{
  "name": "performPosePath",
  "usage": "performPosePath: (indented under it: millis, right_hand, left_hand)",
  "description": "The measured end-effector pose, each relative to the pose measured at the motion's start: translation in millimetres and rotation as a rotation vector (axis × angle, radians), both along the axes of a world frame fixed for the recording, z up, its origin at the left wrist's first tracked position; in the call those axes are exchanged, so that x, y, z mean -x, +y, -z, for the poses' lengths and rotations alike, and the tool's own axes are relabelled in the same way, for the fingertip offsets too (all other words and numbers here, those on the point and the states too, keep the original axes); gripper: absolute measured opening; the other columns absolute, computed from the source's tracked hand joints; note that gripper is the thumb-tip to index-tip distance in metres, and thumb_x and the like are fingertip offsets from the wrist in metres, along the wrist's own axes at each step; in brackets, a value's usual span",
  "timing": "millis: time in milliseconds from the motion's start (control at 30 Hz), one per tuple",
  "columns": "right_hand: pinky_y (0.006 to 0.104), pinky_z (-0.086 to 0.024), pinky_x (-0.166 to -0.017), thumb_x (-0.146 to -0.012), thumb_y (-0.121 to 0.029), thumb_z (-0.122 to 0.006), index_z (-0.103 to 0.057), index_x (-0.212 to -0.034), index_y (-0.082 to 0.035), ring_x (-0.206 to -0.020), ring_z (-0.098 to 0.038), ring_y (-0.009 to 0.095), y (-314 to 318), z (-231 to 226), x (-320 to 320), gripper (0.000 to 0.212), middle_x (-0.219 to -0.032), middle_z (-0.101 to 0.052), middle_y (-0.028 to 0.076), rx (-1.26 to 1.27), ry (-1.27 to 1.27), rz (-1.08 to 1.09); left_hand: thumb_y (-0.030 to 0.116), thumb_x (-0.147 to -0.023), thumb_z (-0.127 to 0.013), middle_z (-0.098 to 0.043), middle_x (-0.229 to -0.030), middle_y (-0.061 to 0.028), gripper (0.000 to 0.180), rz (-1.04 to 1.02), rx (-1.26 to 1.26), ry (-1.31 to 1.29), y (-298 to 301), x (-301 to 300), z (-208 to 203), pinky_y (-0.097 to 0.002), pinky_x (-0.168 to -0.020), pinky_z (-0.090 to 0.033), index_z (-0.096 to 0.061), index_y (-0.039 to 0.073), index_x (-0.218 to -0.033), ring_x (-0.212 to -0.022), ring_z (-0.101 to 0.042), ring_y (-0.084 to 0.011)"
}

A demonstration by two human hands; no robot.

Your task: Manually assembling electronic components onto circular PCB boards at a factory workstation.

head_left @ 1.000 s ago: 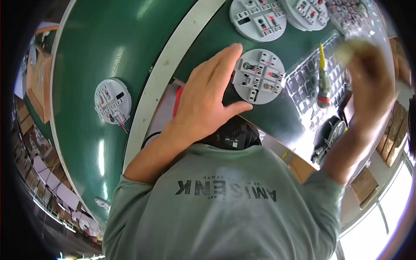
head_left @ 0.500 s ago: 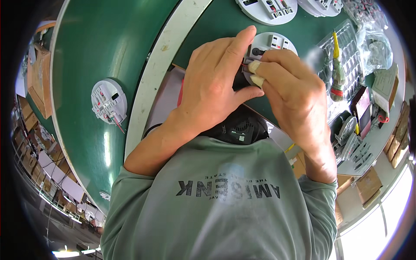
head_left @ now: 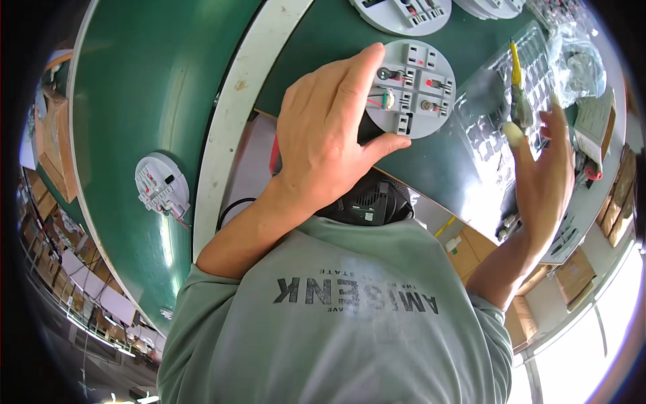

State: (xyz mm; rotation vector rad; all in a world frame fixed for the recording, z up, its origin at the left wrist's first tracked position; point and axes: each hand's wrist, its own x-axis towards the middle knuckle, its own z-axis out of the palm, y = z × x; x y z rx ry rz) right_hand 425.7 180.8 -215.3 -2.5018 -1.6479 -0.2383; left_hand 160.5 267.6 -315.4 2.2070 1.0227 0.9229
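Note:
A round grey plastic disc (head_left: 431, 62) rests at the edge of the green worktop, carrying small white blocks, red bits, metal contacts and thin wires. My left hand (head_left: 328, 124) grips its left side, thumb at the lower rim and fingers along the upper left. My right hand (head_left: 542, 158) is apart from the disc, at the right, with pale finger cots on some fingertips. Its fingers are spread around a slim tool with a yellow end (head_left: 515, 64) and a grey-green body; contact cannot be made out. The tool lies on a clear compartment tray (head_left: 481, 124).
More grey discs (head_left: 407, 17) lie at the far edge. Another disc with a wire (head_left: 162, 183) sits on the green surface at left, beyond a pale rail (head_left: 237, 84). Clear plastic bags (head_left: 579, 64) and an open carton (head_left: 597, 128) stand at right.
My right hand has left the disc and moved right to the yellow-ended tool, uncovering the disc's parts. My left hand stays on the disc.

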Motion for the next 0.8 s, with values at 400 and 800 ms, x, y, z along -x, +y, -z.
performPosePath:
  millis: [400,800]
  right_hand:
    - [0.0429,-0.063,-0.097,-0.087,0.003,-0.086,-0.057,-0.125,-0.002,-0.115,-0.074,0.033,19,36,84,0.048,-0.121,-0.076,0.026,-0.608,1.394,-0.27]
    - [0.0366,-0.065,-0.089,-0.087,0.008,-0.085,-0.058,-0.123,0.001,-0.105,-0.078,0.025,36,50,94,0.045,-0.127,-0.075,0.025,-0.28,0.995,-0.388]
  left_hand:
    - [0.031,-0.067,-0.099,-0.072,-0.131,-0.0139,0.101,-0.016,-0.01,0.032,9,7,2,-0.0439,-0.097,-0.052,-0.056,0.001,-0.154,-0.116,-0.069,-0.0336]
    - [0.027,-0.064,-0.1,-0.071,-0.13,-0.0137,0.101,-0.127,0.062,-0.034,4,1,13,-0.0442,-0.092,-0.054,-0.057,0.002,-0.152,-0.113,-0.068,-0.0338]
